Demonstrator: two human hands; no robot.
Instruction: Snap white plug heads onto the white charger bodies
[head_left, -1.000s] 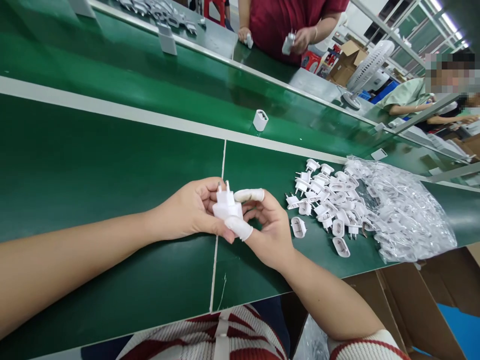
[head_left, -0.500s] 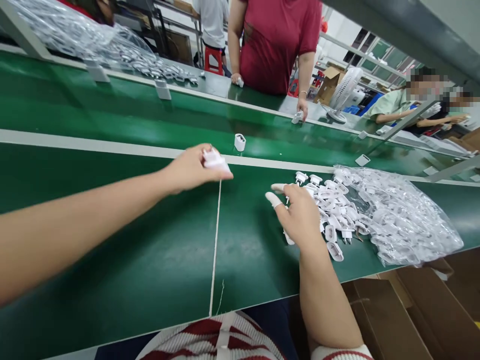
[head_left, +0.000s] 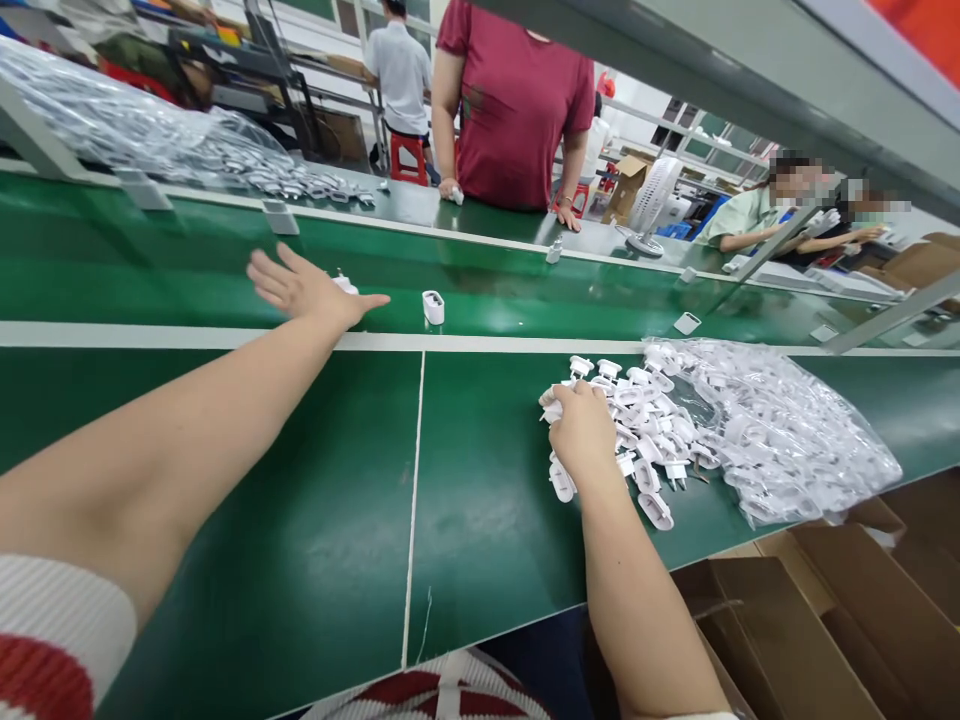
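Note:
My left hand (head_left: pixel 307 290) is over the far green belt with its fingers spread. Just behind its thumb, partly hidden, lies a white plug adapter (head_left: pixel 345 284). To the right of that hand a white plug housing (head_left: pixel 433 308) stands upright on the belt. My right hand (head_left: pixel 585 425) reaches into the left side of a heap of loose white plug parts (head_left: pixel 652 410). Its fingers are closed at the tips around a white plug part (head_left: pixel 551 408), which the fingers and white finger covers partly hide. One more plug part (head_left: pixel 561 480) lies below that hand.
A clear plastic bag (head_left: pixel 802 430) full of white parts lies right of the heap. Cardboard boxes (head_left: pixel 780 620) stand below the table edge. Across the belt, a person in a red shirt (head_left: pixel 517 110) rests both hands on the opposite table. A metal beam (head_left: pixel 675 80) crosses overhead.
My left hand has moved left and away onto the belt, opened, and let go of the white plug adapter. My right hand has moved into the heap and closed its fingers.

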